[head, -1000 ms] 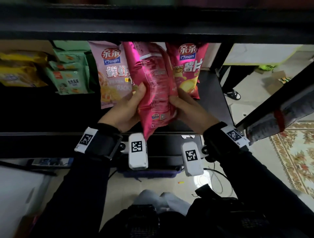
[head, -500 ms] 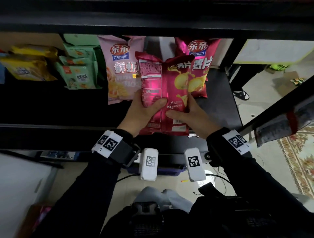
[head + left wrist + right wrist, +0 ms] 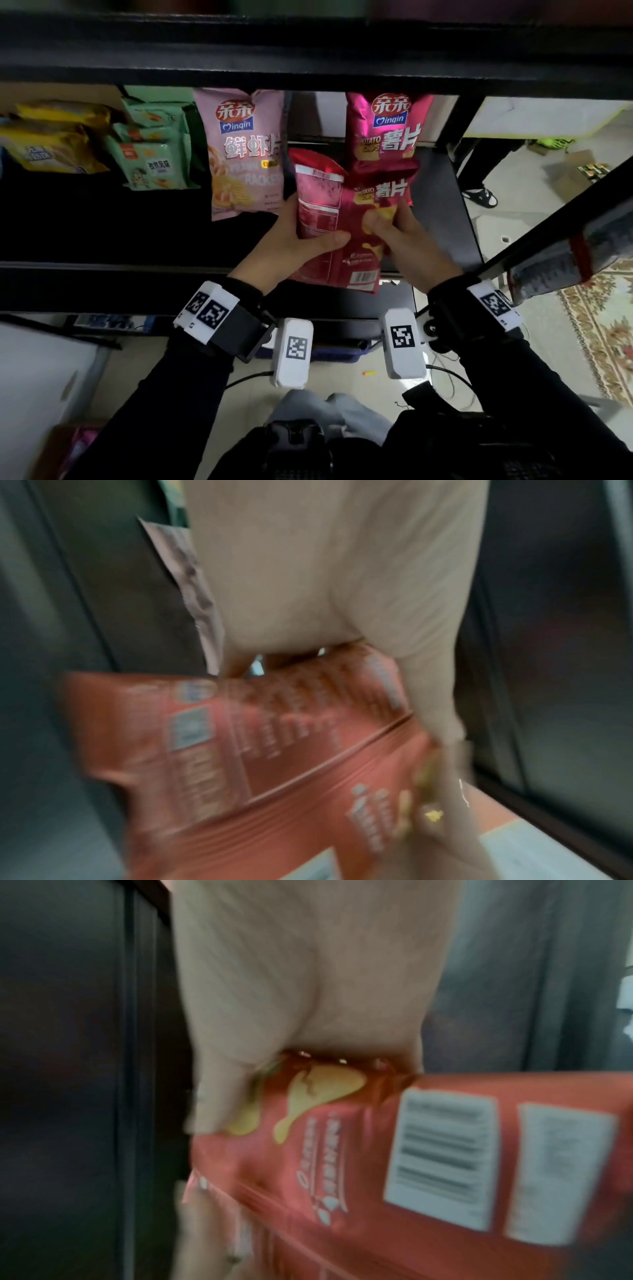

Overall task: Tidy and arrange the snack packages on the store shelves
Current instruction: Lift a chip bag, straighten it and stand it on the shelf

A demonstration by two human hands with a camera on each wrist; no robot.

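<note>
In the head view both hands hold one red potato-chip bag [image 3: 346,219] upright over the shelf's front part. My left hand [image 3: 291,240] grips its left side, thumb across the back label. My right hand [image 3: 404,240] grips its right side, thumb on the printed front. The bag is turned so back and front both show. A second red chip bag [image 3: 387,126] stands right behind it, and a pink prawn-cracker bag [image 3: 243,150] stands to the left. The blurred wrist views show the left hand [image 3: 325,574] on the held bag [image 3: 274,750] and the right hand [image 3: 301,974] on that bag [image 3: 411,1150].
Green packets [image 3: 154,157] and yellow packets [image 3: 48,144] sit at the shelf's left. The upper shelf board [image 3: 308,51] hangs low overhead. A black upright [image 3: 455,137] bounds the shelf's right end. Someone's shoe [image 3: 479,197] is on the floor beyond, and a patterned rug [image 3: 599,325] lies to the right.
The held bag has been turned from back-facing so that part of its front shows. It now sits lower, in front of the standing red bag.
</note>
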